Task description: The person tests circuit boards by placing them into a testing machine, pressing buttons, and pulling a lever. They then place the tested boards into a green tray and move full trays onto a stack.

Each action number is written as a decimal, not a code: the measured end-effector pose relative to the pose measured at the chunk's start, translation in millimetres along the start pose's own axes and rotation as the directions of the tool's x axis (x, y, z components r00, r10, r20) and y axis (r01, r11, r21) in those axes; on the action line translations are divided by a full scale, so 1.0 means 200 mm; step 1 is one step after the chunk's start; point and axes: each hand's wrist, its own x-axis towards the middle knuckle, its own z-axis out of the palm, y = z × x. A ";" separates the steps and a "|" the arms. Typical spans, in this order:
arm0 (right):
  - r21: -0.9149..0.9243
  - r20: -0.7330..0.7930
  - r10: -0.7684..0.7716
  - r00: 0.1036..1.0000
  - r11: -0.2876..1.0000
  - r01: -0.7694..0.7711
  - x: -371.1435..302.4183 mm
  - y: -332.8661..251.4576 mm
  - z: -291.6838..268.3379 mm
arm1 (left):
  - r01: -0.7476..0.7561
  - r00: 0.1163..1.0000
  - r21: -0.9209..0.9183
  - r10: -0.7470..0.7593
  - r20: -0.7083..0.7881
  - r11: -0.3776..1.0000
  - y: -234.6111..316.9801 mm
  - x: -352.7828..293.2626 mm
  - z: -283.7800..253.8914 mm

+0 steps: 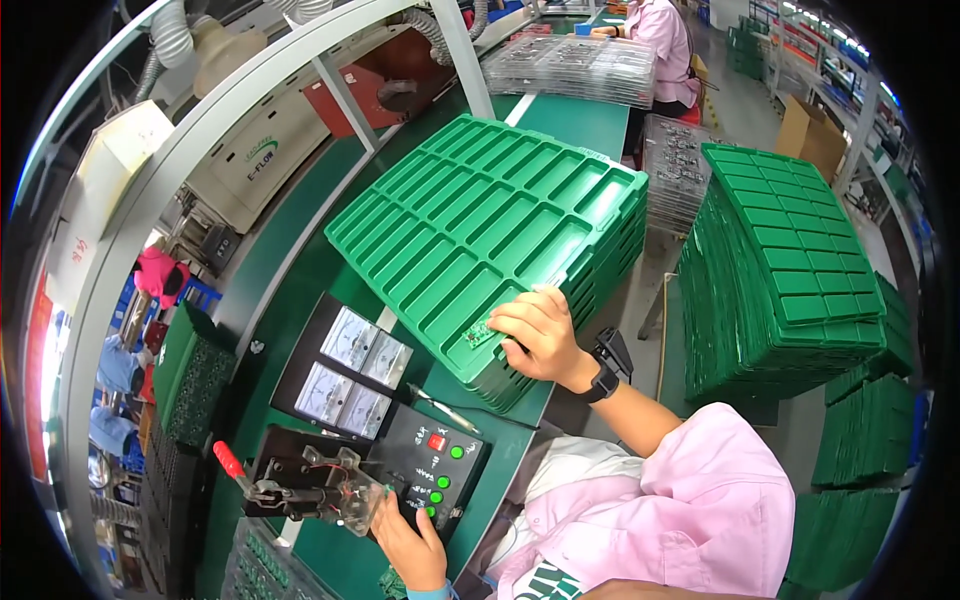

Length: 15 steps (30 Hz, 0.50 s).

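My right hand [538, 330], with a dark watch on the wrist, pinches a small green circuit board [479, 334] over the nearest compartment of a green tray [470, 378]. This tray tops a stack and has rows of long, shallow compartments. At the lower left, my left hand [408, 540] reaches to the clear plastic part [361, 502] of a test fixture. Its fingers are stretched out, with the thumb apart near a green button. A toggle clamp with a red handle [228, 459] belongs to the fixture. Beside it sits a black control box [420, 455] with green buttons and a red switch.
Analog meters [345, 368] stand behind the control box, and a pen-like tool [445, 410] lies beside them. Tall stacks of green trays [790, 245] rise at right. Clear plastic trays [570, 68] lie farther along the bench, near a person in pink [662, 40]. A metal frame [345, 100] arches overhead.
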 end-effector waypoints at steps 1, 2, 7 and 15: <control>0.009 0.005 0.004 1.000 1.000 -0.004 0.00 0.00 0.00 | -0.047 0.999 0.010 0.047 -0.003 0.999 0.00 0.01 0.00; 0.018 0.011 0.006 1.000 1.000 -0.006 0.00 0.00 0.00 | -0.046 0.999 0.011 0.047 -0.004 0.999 0.00 0.01 0.00; 0.004 0.008 0.010 1.000 1.000 -0.010 0.01 -0.01 -0.01 | -0.033 0.998 0.006 0.033 0.060 0.999 0.02 0.03 -0.03; 0.029 -0.007 0.003 1.000 1.000 -0.003 -0.01 -0.05 -0.02 | 0.022 0.998 0.057 -0.026 0.053 0.998 0.10 -0.02 -0.04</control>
